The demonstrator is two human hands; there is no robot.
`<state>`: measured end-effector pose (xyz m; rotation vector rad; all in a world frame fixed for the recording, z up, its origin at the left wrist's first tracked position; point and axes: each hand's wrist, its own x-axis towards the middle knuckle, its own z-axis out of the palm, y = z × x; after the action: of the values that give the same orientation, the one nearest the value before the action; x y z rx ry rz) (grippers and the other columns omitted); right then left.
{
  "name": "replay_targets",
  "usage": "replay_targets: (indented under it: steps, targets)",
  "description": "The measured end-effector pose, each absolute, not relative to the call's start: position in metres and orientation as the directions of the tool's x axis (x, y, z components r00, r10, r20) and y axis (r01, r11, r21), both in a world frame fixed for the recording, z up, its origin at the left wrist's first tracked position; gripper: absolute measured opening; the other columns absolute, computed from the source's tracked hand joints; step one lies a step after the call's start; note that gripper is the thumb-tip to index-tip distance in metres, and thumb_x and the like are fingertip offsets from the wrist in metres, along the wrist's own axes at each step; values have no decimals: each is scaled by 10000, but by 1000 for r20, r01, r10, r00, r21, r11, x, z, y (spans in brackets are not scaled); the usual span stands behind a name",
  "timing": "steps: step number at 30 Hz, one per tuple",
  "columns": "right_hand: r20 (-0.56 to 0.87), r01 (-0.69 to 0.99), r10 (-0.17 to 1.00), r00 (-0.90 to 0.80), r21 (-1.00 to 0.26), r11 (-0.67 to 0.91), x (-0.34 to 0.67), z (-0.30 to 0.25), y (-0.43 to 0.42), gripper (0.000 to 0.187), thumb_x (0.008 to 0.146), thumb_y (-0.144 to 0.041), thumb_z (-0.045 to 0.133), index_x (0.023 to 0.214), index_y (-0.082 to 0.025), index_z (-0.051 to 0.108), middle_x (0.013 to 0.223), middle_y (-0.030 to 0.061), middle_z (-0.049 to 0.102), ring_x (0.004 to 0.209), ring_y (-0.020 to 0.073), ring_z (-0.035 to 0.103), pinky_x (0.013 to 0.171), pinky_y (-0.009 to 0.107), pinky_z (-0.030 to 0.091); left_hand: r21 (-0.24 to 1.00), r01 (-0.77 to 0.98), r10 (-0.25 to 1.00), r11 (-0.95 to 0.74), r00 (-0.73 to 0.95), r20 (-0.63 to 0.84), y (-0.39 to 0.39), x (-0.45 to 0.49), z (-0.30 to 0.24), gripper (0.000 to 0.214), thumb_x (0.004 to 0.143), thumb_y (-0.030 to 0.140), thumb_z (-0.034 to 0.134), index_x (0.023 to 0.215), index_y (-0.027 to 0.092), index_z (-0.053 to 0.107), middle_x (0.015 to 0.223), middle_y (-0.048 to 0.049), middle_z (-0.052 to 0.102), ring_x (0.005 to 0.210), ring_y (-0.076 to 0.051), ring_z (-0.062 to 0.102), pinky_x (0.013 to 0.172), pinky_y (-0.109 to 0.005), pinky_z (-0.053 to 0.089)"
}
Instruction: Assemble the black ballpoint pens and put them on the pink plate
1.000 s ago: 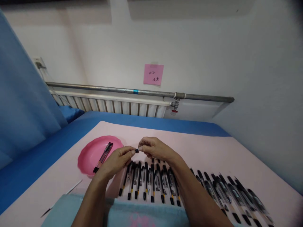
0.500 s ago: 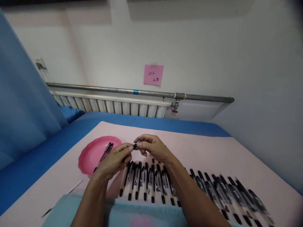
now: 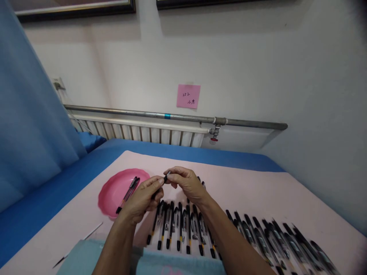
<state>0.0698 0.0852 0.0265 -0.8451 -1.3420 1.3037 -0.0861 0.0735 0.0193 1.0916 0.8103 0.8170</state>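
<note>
In front of me my left hand (image 3: 145,196) is closed, its thumb and forefinger pinching a small black pen part (image 3: 165,178). A short silvery piece (image 3: 168,173) sticks up from the top of this part. My right hand (image 3: 186,184) meets it from the other side, with thumb and fingertips closed around the silvery piece. Below the hands lies a row of disassembled pens (image 3: 179,227), with black caps, clear pieces and small metal bits among them. Part of that row is hidden by my right forearm.
A pink scalloped dish (image 3: 110,191) at the left holds a few pens (image 3: 129,194). More pen pieces (image 3: 266,236) lie in rows at the right. A thin white stick with a dark tip (image 3: 93,230) rests at front left, partly covered by light blue cloth (image 3: 83,256).
My right fingers have closed in on the silvery piece at the pen part. The camera view has tilted up slightly, so picture frames show at the top.
</note>
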Motion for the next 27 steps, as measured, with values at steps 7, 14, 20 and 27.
replay_targets:
  steps: [7,14,20,27]
  targets:
    - [202,-205,965,-166,-965,166,62,23,86,134,642,-230,633,755,-164,663,679,-14,597,570,84,474,559,230,360,954,-169,877,248,456,-148,74,-86,18,289,756,467,509,777,184,457,496,86,356,343,-5,160,338,-153,54]
    - [172,-178,978,-119,-973,150,60,20,87,161,639,-284,652,745,-163,641,648,-6,607,620,116,530,533,224,353,953,-176,884,248,443,-149,74,-86,18,291,757,470,505,799,186,460,490,92,351,340,-8,160,336,-157,62]
    - [191,-132,981,-27,-974,185,59,16,89,152,648,-310,646,661,-158,633,591,-9,595,563,102,494,534,229,355,981,-102,916,166,383,-115,74,-80,16,341,742,484,510,867,167,518,475,92,324,344,-19,169,347,-169,66]
    - [175,-198,982,-75,-968,157,58,15,90,193,679,-308,609,784,-153,653,668,17,625,608,117,523,534,228,355,982,-114,927,151,362,-100,74,-79,16,347,758,481,494,912,173,529,480,91,327,348,-21,171,354,-180,72]
